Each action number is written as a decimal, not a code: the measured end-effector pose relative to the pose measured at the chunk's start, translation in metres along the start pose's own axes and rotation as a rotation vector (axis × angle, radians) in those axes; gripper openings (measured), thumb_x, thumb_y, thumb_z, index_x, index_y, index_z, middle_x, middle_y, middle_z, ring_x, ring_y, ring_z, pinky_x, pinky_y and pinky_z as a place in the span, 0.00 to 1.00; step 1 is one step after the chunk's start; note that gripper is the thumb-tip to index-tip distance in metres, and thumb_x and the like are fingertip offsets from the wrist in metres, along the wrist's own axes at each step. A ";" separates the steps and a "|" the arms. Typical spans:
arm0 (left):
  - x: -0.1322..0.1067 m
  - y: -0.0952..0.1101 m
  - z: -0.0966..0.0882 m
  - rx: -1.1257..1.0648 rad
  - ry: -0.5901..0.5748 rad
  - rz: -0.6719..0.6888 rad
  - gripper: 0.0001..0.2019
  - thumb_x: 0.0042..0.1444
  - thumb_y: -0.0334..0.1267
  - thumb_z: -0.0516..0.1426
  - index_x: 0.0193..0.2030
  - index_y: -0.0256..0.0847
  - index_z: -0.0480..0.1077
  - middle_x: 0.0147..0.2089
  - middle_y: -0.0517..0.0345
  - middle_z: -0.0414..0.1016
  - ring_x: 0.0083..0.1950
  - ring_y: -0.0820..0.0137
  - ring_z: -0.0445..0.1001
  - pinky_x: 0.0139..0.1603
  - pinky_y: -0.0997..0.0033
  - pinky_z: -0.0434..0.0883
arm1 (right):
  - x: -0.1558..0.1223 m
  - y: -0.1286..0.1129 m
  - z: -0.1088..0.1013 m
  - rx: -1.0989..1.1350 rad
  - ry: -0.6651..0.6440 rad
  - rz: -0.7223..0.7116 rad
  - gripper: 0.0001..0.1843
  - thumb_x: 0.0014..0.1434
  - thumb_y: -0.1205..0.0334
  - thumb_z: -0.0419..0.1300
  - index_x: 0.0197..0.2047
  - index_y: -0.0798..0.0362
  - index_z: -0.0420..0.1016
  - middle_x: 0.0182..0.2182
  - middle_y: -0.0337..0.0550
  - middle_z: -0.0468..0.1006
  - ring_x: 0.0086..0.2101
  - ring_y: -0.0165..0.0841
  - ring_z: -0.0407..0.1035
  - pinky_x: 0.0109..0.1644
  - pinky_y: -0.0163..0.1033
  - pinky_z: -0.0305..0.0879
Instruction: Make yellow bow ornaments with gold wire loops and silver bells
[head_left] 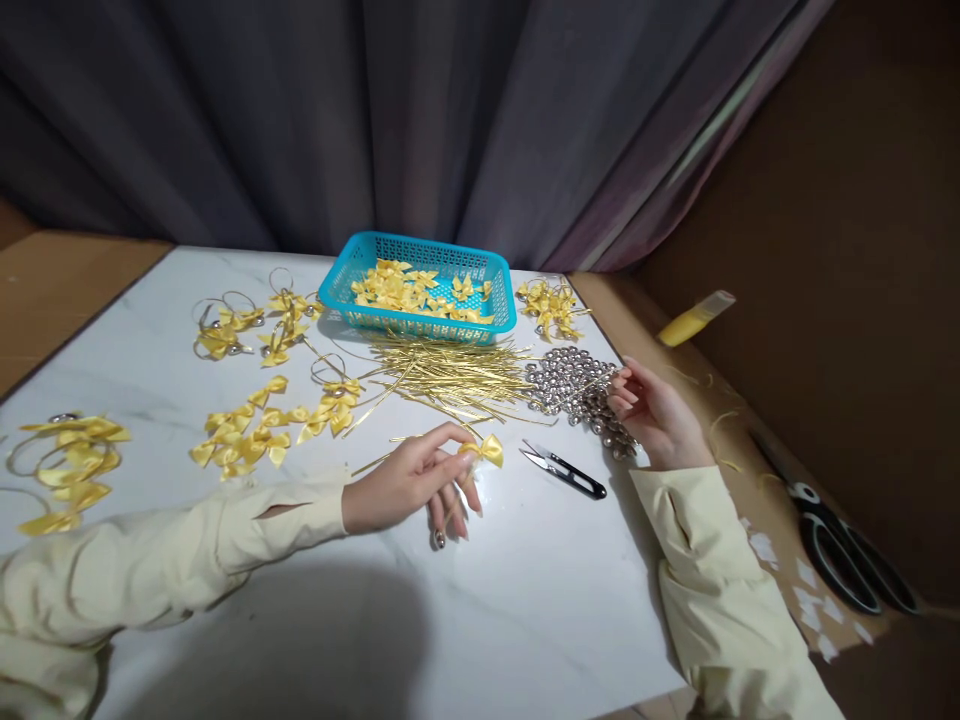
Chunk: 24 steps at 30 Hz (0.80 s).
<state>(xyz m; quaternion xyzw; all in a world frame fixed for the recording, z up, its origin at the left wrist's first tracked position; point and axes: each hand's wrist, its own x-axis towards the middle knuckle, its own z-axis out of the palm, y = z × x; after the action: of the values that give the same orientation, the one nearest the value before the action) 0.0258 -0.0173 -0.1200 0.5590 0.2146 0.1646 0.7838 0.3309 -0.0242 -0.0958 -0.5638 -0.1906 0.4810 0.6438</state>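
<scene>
My left hand (416,478) pinches a yellow ribbon bow (491,451) between thumb and forefinger, above the middle of the white tabletop. A small silver bell (439,539) hangs just below the same hand's lower fingers. To the right, my right hand (664,412) is at the edge of a heap of silver bells (574,380), its fingertips curled together; what they hold, if anything, is too small to make out. Between the hands lie black thread snips (574,474), blades pointing left. Gold wire ties (450,375) are spread behind my left hand.
A blue plastic basket (352,313) of yellow bows stands at the back. Loose bows (244,435) and bows on looped ties (75,465) lie left, another cluster (551,308) back right. Beyond the right edge are large scissors (840,550), a yellow tube (694,320) and white scraps (814,605).
</scene>
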 end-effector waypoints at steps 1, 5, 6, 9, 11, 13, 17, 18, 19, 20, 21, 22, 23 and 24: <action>0.000 0.000 0.000 0.005 -0.002 -0.001 0.11 0.62 0.45 0.49 0.44 0.41 0.56 0.29 0.56 0.75 0.23 0.70 0.77 0.15 0.81 0.68 | 0.000 0.001 0.000 -0.004 0.013 -0.005 0.16 0.58 0.64 0.58 0.19 0.56 0.65 0.15 0.35 0.65 0.13 0.19 0.53 0.14 0.24 0.54; 0.000 0.002 0.000 0.022 -0.029 -0.010 0.11 0.63 0.45 0.48 0.44 0.40 0.56 0.26 0.58 0.75 0.19 0.72 0.74 0.14 0.81 0.66 | 0.002 0.005 -0.003 -0.042 0.081 -0.045 0.14 0.59 0.65 0.57 0.22 0.58 0.69 0.21 0.44 0.74 0.18 0.23 0.63 0.18 0.25 0.62; 0.000 0.002 -0.001 0.022 -0.037 -0.011 0.11 0.63 0.46 0.48 0.44 0.40 0.55 0.25 0.58 0.75 0.18 0.73 0.74 0.14 0.81 0.66 | 0.002 0.006 -0.004 -0.051 0.100 -0.057 0.14 0.59 0.65 0.57 0.22 0.58 0.70 0.22 0.46 0.75 0.19 0.24 0.65 0.19 0.26 0.63; 0.000 0.003 -0.001 0.023 -0.056 -0.012 0.11 0.63 0.45 0.48 0.44 0.39 0.56 0.25 0.58 0.75 0.17 0.73 0.73 0.14 0.82 0.65 | 0.004 0.007 -0.008 -0.058 0.148 -0.076 0.14 0.59 0.65 0.57 0.22 0.58 0.70 0.23 0.48 0.76 0.20 0.25 0.67 0.20 0.26 0.65; 0.000 0.004 -0.002 0.021 -0.065 -0.014 0.11 0.63 0.45 0.48 0.43 0.39 0.56 0.24 0.57 0.75 0.17 0.73 0.73 0.14 0.82 0.65 | 0.005 0.007 -0.010 -0.044 0.173 -0.078 0.15 0.60 0.65 0.56 0.22 0.57 0.70 0.21 0.46 0.76 0.20 0.25 0.68 0.20 0.26 0.66; 0.000 0.004 -0.002 0.018 -0.071 -0.021 0.11 0.63 0.45 0.48 0.43 0.40 0.55 0.24 0.57 0.75 0.17 0.73 0.73 0.14 0.82 0.64 | 0.006 0.006 -0.012 -0.024 0.194 -0.075 0.16 0.61 0.64 0.56 0.21 0.56 0.69 0.20 0.43 0.74 0.21 0.25 0.68 0.20 0.26 0.66; -0.001 0.003 -0.003 0.026 -0.072 -0.051 0.11 0.63 0.46 0.47 0.43 0.40 0.55 0.25 0.55 0.77 0.18 0.73 0.73 0.15 0.82 0.63 | 0.009 0.003 -0.016 0.012 0.217 -0.053 0.18 0.62 0.63 0.54 0.21 0.55 0.67 0.19 0.40 0.72 0.20 0.24 0.66 0.17 0.25 0.64; -0.001 0.003 -0.004 0.027 -0.072 -0.058 0.11 0.63 0.46 0.47 0.43 0.40 0.56 0.25 0.55 0.77 0.18 0.73 0.73 0.15 0.82 0.63 | 0.010 0.002 -0.016 0.017 0.218 -0.045 0.18 0.63 0.64 0.53 0.21 0.56 0.67 0.19 0.41 0.71 0.19 0.23 0.65 0.15 0.24 0.61; -0.001 0.003 -0.004 0.029 -0.071 -0.062 0.11 0.63 0.47 0.48 0.43 0.40 0.56 0.25 0.55 0.77 0.18 0.73 0.73 0.16 0.81 0.64 | 0.011 0.001 -0.018 0.021 0.218 -0.038 0.19 0.64 0.65 0.51 0.21 0.56 0.66 0.19 0.41 0.71 0.18 0.22 0.64 0.13 0.23 0.57; -0.001 0.003 -0.004 0.031 -0.069 -0.063 0.12 0.63 0.47 0.48 0.43 0.40 0.56 0.25 0.55 0.77 0.18 0.73 0.73 0.16 0.80 0.65 | 0.011 0.000 -0.019 0.025 0.216 -0.032 0.20 0.65 0.65 0.49 0.21 0.57 0.66 0.19 0.41 0.71 0.17 0.21 0.63 0.12 0.22 0.53; -0.001 0.003 -0.004 0.035 -0.068 -0.059 0.12 0.63 0.47 0.48 0.43 0.40 0.56 0.25 0.55 0.77 0.18 0.73 0.73 0.17 0.80 0.65 | 0.012 0.000 -0.021 0.030 0.213 -0.027 0.20 0.65 0.65 0.48 0.21 0.58 0.65 0.19 0.41 0.70 0.17 0.21 0.62 0.11 0.22 0.50; -0.001 0.003 -0.004 0.039 -0.067 -0.054 0.12 0.63 0.47 0.48 0.43 0.40 0.56 0.25 0.55 0.77 0.18 0.72 0.74 0.17 0.80 0.64 | 0.013 -0.001 -0.023 0.035 0.210 -0.025 0.20 0.66 0.66 0.48 0.23 0.59 0.65 0.20 0.41 0.70 0.17 0.20 0.61 0.11 0.22 0.48; -0.001 0.003 -0.004 0.041 -0.065 -0.050 0.11 0.63 0.47 0.48 0.43 0.40 0.56 0.25 0.55 0.77 0.19 0.72 0.74 0.17 0.80 0.64 | 0.014 -0.001 -0.026 0.043 0.208 -0.027 0.18 0.66 0.65 0.48 0.24 0.60 0.66 0.22 0.39 0.70 0.17 0.19 0.61 0.11 0.22 0.48; 0.000 0.003 -0.004 0.042 -0.065 -0.048 0.11 0.63 0.47 0.48 0.43 0.40 0.56 0.25 0.55 0.77 0.19 0.72 0.74 0.17 0.80 0.64 | 0.016 -0.002 -0.029 0.052 0.207 -0.032 0.16 0.65 0.64 0.49 0.27 0.60 0.67 0.23 0.38 0.70 0.18 0.19 0.61 0.13 0.22 0.51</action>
<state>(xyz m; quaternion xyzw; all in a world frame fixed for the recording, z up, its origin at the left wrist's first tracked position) 0.0235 -0.0133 -0.1178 0.5751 0.2059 0.1232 0.7821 0.3615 -0.0264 -0.1075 -0.5903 -0.1196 0.4146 0.6821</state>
